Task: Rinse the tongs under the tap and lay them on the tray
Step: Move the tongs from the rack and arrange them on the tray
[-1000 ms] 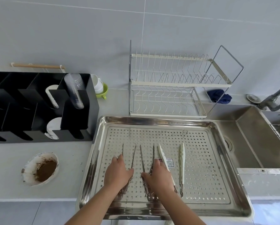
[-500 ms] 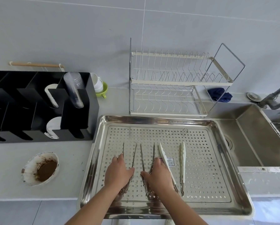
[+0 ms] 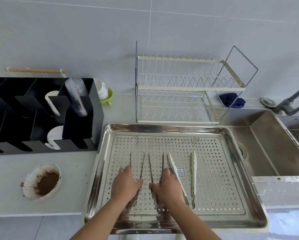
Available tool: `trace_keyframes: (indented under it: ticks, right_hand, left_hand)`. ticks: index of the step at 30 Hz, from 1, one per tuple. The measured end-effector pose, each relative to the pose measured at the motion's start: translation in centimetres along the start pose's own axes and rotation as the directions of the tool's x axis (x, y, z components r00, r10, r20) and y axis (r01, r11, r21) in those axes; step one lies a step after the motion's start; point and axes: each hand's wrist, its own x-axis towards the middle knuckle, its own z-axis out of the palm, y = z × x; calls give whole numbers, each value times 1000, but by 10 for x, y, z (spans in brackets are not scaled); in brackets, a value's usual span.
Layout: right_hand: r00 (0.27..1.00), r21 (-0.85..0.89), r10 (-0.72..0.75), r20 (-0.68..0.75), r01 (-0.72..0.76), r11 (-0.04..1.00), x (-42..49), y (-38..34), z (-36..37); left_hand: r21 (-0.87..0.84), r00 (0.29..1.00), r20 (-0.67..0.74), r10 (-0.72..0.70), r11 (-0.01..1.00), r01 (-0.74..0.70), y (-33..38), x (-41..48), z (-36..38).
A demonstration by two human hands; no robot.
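Bright, cool, even light all over, soft and diffuse. Glare streaks along the rim of the steel tray, and there's wet sparkle across its perforated floor. Shadows are faint, darkest inside the black organiser. The centre is sharp and the thin tongs read crisp. Wide-angle bend curves the wall tile lines and counter edges.

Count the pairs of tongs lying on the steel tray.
3. The left metal pair under the left hand, the middle metal pair under the right hand, the white pair free at right. None seems hidden.
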Motion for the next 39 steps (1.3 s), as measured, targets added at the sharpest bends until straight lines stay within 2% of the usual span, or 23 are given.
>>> trace_keyframes:
  ticks: [12,17,21,24,26,30,39]
  right_hand:
    - [999,21,-24,-33,24,999,-3,5,1]
    - [979,24,-95,-181,101,995,-16,27,-23]
    - [959,-15,28,-282,-33,999,-18,65,-51]
    - [961,-111,107,-256,-140,984,-19,81,-56]
    - [966,-137,133,-221,-166,977,-18,83,-51]
    - [966,-72,191,-177,-206,976,-16,83,-38]
    - [967,-90,184,-173,-202,975,-15,77,-34]
  left_hand:
    - [35,999,-32,-16,999,17,1,-5,-5]
    - [8,998,-68,-2,1000,2,-15,-1,-17]
    - [48,993,-112,37,998,-32,-31,3,-22]
    - [236,957,-187,221,956,-174,-39,5,-18]
    - [304,933,-190,305,922,-240,-41,8,-14]
    - [299,937,-168,307,921,-249,-47,10,-4]
    - [277,925,-184,331,921,-275,-56,9,3]
